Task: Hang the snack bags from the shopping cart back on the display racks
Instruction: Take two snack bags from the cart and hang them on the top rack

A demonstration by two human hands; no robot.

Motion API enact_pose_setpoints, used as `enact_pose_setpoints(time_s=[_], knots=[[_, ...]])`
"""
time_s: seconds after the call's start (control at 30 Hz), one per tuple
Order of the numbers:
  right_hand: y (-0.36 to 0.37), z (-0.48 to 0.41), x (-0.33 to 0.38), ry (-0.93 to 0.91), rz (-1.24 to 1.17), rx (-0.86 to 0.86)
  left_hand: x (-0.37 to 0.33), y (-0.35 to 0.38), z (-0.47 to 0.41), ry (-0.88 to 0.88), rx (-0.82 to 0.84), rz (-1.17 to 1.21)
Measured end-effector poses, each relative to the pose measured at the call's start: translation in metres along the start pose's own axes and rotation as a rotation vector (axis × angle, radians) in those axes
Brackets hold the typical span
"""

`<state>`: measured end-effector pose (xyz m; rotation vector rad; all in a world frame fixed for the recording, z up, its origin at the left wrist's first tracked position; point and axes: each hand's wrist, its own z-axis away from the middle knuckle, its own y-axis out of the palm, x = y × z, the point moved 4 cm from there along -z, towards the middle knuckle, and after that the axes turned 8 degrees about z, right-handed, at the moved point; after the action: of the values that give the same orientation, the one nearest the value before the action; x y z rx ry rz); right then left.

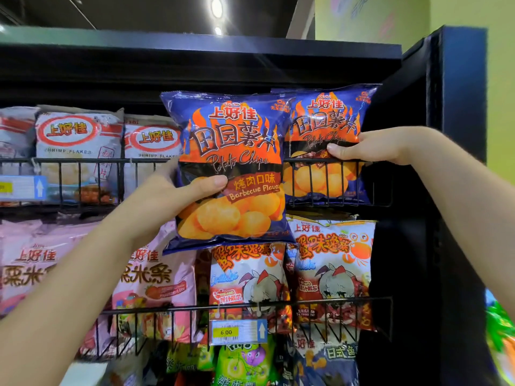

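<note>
A blue and orange barbecue potato chip bag [231,151] is held up in front of the upper wire rack [83,160], gripped at its left edge by my left hand [178,190] with the thumb across its front. A second, identical chip bag [326,121] stands inside the upper rack at the right end. My right hand [373,146] pinches that bag's right side, thumb on the front. The shopping cart is out of view.
White shrimp flakes bags [79,135] fill the upper rack to the left. Below, a lower wire rack [250,305] holds pink bags [156,277] and white crab-flavour bags [331,263]. A dark shelf post [457,135] stands at the right. A price tag [238,331] reads 6.00.
</note>
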<state>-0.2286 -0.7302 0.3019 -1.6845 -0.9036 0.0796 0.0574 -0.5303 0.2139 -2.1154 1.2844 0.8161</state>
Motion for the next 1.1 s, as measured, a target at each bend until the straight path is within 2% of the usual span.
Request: enact_pose_setpoints(time_s=[0.13,0.37,0.5,0.57,0.7,0.8,0.93,1.1], knots=[[0.007,0.010,-0.006,0.033,0.027,-0.249,-0.004,0.006,0.003,0.003,0.018,0.005],[0.034,0.037,-0.009,-0.104,-0.137,-0.778,-0.005,0.010,-0.002,-0.008,-0.011,-0.042],[0.043,0.065,0.017,-0.190,0.031,-1.016,-0.010,0.015,-0.005,-0.018,0.010,-0.037],[0.051,0.074,0.038,-0.297,0.043,-0.969,-0.015,0.017,-0.005,-0.006,0.022,-0.039],[0.071,0.073,0.070,-0.388,-0.362,-0.564,-0.022,0.012,-0.008,0.027,-0.005,-0.001],[0.078,0.076,0.087,-0.420,-0.453,-0.460,-0.027,0.001,-0.013,0.097,-0.061,-0.046],[0.068,0.072,0.108,-0.479,-0.589,-0.496,-0.053,-0.008,-0.018,0.256,-0.155,-0.170],[0.035,0.060,0.133,-0.539,-0.648,-0.687,-0.090,-0.025,-0.047,0.325,-0.040,-0.172]])
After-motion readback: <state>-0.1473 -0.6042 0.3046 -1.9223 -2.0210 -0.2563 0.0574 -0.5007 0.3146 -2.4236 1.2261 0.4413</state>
